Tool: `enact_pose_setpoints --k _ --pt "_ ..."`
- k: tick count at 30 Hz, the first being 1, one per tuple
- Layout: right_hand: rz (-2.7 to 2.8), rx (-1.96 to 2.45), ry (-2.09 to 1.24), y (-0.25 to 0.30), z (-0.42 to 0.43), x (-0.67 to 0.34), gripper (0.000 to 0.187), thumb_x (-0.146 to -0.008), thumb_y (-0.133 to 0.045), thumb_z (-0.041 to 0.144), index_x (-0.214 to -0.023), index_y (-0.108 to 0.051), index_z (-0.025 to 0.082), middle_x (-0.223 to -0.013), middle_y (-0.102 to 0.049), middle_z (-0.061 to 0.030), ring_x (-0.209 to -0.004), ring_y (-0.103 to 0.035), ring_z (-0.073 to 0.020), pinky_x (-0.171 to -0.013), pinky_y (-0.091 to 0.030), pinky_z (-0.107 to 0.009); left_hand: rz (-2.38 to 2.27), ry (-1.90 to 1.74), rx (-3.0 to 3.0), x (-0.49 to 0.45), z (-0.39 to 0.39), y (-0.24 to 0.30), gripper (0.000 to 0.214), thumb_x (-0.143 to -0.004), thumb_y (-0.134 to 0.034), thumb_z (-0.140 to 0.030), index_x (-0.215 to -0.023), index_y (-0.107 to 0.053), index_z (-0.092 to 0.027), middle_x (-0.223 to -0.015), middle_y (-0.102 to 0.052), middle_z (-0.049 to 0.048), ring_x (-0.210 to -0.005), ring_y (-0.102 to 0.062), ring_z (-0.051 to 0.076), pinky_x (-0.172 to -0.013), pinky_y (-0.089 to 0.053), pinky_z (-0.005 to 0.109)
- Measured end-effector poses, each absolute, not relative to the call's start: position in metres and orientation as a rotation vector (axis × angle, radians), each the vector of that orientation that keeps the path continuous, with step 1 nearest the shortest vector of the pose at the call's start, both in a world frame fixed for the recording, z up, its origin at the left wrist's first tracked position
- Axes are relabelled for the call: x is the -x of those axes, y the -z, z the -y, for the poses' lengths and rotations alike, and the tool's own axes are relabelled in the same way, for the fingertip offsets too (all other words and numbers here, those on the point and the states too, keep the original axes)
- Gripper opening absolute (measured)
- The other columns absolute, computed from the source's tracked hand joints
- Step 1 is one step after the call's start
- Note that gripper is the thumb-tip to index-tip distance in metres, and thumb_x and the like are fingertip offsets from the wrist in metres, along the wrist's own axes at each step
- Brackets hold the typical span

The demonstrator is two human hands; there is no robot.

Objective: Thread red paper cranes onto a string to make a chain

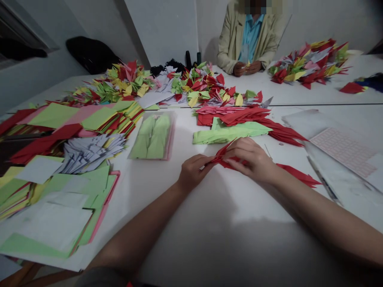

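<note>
Between my two hands, above the white table point(191, 211), is a folded piece of red paper point(223, 153). The fingers of my left hand point(194, 169) pinch its left end. My right hand point(249, 158) grips the other side, with its fingers covering part of the paper. Just beyond my hands lies a row of folded light-green papers point(231, 132). Behind that, folded red papers point(245, 115) lie in an overlapping stack. More red folded papers point(299, 175) rest to the right of my right wrist.
A clear packet of green paper point(152, 135) lies left of my hands. Stacks of coloured sheets point(68, 211) cover the left side. Heaps of folded paper point(209, 85) line the back, where a person point(248, 44) sits. A printed sheet point(344, 149) lies right.
</note>
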State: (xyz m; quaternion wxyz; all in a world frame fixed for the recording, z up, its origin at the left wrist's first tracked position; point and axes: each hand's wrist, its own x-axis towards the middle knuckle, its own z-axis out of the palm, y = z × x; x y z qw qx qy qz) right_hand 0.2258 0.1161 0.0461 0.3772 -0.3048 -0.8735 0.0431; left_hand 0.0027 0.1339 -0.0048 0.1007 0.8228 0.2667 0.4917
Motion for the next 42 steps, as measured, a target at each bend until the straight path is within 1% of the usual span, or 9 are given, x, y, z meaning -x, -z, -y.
enact_pose_setpoints --k 8,16,20,24,29,33,35,38,42 --pt "2.33 0.759 -0.084 -0.045 -0.113 -0.221 0.011 -0.091 -0.056 0.022 -0.097 -0.064 0.017 -0.09 -0.067 -0.0084 -0.084 -0.059 -0.0194 -0.076 -0.045 -0.035 -0.687 -1.327 -2.647 -0.002 -0.131 0.004 0.015 -0.088 -0.064 -0.019 -0.102 -0.065 -0.014 -0.085 -0.072 0.0046 -0.074 -0.067 0.012 -0.07 -0.054 0.022" --pt "2.478 0.718 0.035 -0.045 -0.11 -0.218 0.014 -0.093 -0.052 0.022 -0.097 -0.064 0.015 -0.087 -0.066 -0.0085 -0.084 -0.058 -0.0211 -0.076 -0.044 -0.037 -0.64 -1.131 -2.812 -0.002 -0.127 0.002 0.012 -0.094 -0.054 -0.02 -0.088 -0.062 -0.014 -0.073 -0.068 0.0031 -0.066 -0.065 0.012 -0.062 -0.052 0.022" --pt "2.435 0.691 -0.037 -0.049 -0.111 -0.22 0.011 -0.091 -0.054 0.021 -0.095 -0.062 0.016 -0.086 -0.066 -0.0081 -0.082 -0.057 -0.0202 -0.075 -0.044 -0.035 -0.571 -1.21 -2.782 -0.003 -0.126 0.002 0.008 -0.092 -0.055 -0.017 -0.095 -0.062 -0.014 -0.078 -0.069 0.0038 -0.07 -0.066 0.012 -0.064 -0.053 0.021" --pt "2.388 0.683 -0.065 -0.058 -0.113 -0.227 0.008 -0.088 -0.056 0.02 -0.093 -0.061 0.017 -0.085 -0.066 -0.0079 -0.08 -0.057 -0.0197 -0.073 -0.044 -0.035 -0.55 -1.336 -2.74 -0.002 -0.126 0.003 0.02 -0.089 -0.058 -0.015 -0.109 -0.06 -0.015 -0.082 -0.07 0.0046 -0.072 -0.066 0.012 -0.065 -0.053 0.021" --pt "2.384 0.805 -0.099 -0.072 -0.117 -0.242 0.008 -0.089 -0.054 0.02 -0.094 -0.061 0.019 -0.088 -0.066 -0.0084 -0.084 -0.058 -0.0215 -0.077 -0.045 -0.036 -0.592 -1.407 -2.722 -0.001 -0.131 0.005 0.018 -0.087 -0.061 -0.015 -0.105 -0.062 -0.015 -0.076 -0.068 0.0031 -0.066 -0.065 0.011 -0.061 -0.051 0.02" --pt "2.443 0.845 -0.155 -0.074 -0.115 -0.239 0.034 -0.086 -0.062 0.039 -0.114 -0.058 0.019 -0.108 -0.066 -0.0115 -0.1 -0.058 -0.0261 -0.089 -0.044 -0.043 -0.634 -1.386 -2.736 0.0 -0.133 0.006 0.018 -0.088 -0.06 -0.017 -0.105 -0.063 -0.017 -0.079 -0.07 0.0034 -0.069 -0.067 0.011 -0.063 -0.053 0.02" --pt "2.498 0.797 -0.128 -0.069 -0.114 -0.234 0.045 -0.085 -0.063 0.045 -0.12 -0.056 0.019 -0.115 -0.064 -0.0115 -0.108 -0.057 -0.0273 -0.1 -0.038 -0.049 -0.647 -1.373 -2.742 -0.001 -0.132 0.006 0.017 -0.088 -0.06 -0.017 -0.105 -0.063 -0.017 -0.08 -0.071 0.0034 -0.071 -0.068 0.012 -0.064 -0.054 0.02" --pt "2.509 0.723 -0.045 -0.061 -0.113 -0.228 0.026 -0.091 -0.058 0.035 -0.113 -0.06 0.021 -0.11 -0.068 -0.0078 -0.106 -0.06 -0.0234 -0.108 -0.031 -0.051 -0.662 -1.356 -2.738 -0.002 -0.131 0.006 0.013 -0.087 -0.061 -0.017 -0.1 -0.063 -0.017 -0.082 -0.072 0.0032 -0.073 -0.069 0.012 -0.067 -0.055 0.021" --pt "2.44 0.717 -0.035 -0.056 -0.114 -0.228 0.015 -0.092 -0.057 0.025 -0.104 -0.063 0.02 -0.1 -0.07 -0.0061 -0.098 -0.063 -0.0202 -0.102 -0.039 -0.045 -0.699 -1.373 -2.696 -0.004 -0.128 0.004 0.014 -0.086 -0.063 -0.017 -0.101 -0.062 -0.017 -0.083 -0.073 0.0018 -0.071 -0.069 0.011 -0.066 -0.054 0.02"
